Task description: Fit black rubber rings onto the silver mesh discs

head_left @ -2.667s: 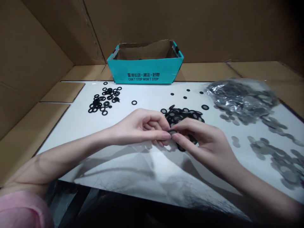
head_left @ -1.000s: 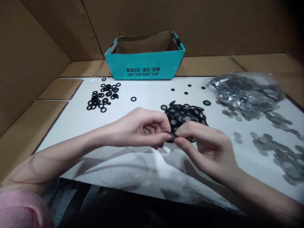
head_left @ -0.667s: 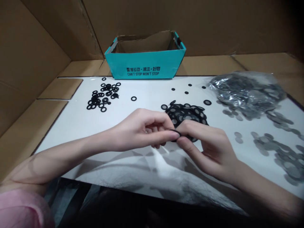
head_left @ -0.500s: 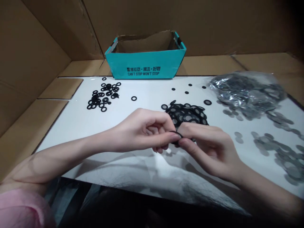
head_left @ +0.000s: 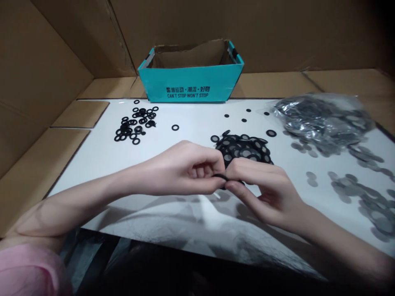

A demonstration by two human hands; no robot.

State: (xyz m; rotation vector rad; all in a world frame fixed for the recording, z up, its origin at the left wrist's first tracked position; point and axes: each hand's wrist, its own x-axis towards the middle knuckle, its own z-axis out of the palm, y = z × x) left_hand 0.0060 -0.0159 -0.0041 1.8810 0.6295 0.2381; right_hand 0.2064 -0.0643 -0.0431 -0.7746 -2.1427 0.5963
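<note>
In the head view, my left hand [head_left: 197, 170] pinches a black ring [head_left: 221, 176] between thumb and curled fingers. The fingertips of my right hand [head_left: 262, 187] meet it from the other side and are closed on the same ring. A bit of black edge shows at the right fingers too; whether it is a second piece is hidden. Just behind the hands lies a heap of black rings with grey mesh discs in them [head_left: 243, 149]. Farther left is a loose group of open black rings [head_left: 135, 124], with one single ring [head_left: 175, 128] apart from it.
A turquoise box [head_left: 189, 84] stands at the back against cardboard walls [head_left: 262, 33]. On the right lies a clear plastic bag [head_left: 324, 119] of dark discs, with grey mesh discs [head_left: 352, 187] scattered before it. Several small black discs [head_left: 244, 120] lie behind the heap.
Both hands have shifted slightly left, still together on the black ring. My left fingers are curled in more tightly. The view has moved a little.
</note>
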